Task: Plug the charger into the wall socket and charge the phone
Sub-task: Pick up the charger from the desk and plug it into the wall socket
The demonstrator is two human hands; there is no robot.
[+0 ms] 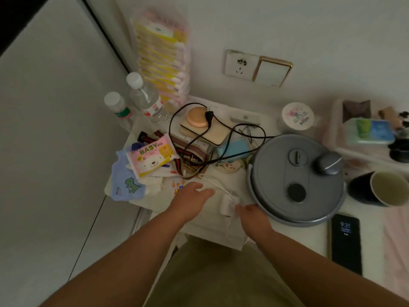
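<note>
A white charger block [229,204] with its white cable [218,187] lies on the white bedside surface [221,227], between my two hands. My left hand [190,200] rests flat just left of it, fingers apart, holding nothing. My right hand [252,218] sits just right of the charger, fingertips near or touching it; a grip cannot be told. The wall socket [241,65] is on the wall above, with nothing plugged in. The black phone [346,242] lies at the right with its screen lit, showing 9:31.
A grey round appliance lid [296,180] sits right of the charger. A black cord with plug [209,117] loops over clutter behind. Two water bottles [146,98], a baby wipes pack [150,158], a stacked tissue pack [163,58], a mug [385,188] and a light switch [273,72] surround.
</note>
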